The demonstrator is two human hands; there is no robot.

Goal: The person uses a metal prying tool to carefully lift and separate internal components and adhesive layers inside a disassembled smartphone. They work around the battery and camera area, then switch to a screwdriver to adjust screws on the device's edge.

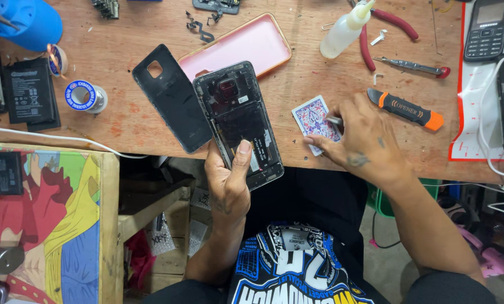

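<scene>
Black back cover already lies off just left of the left hand gripping the opened phone, while the right hand pinches a playing card on the table beside it.

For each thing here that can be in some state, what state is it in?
opened phone: back off, insides showing, held in left hand
black back cover: detached, lying flat
pink case: empty, lying on table
playing card: flat, under right hand
squeeze bottle: capped, lying tilted
</scene>
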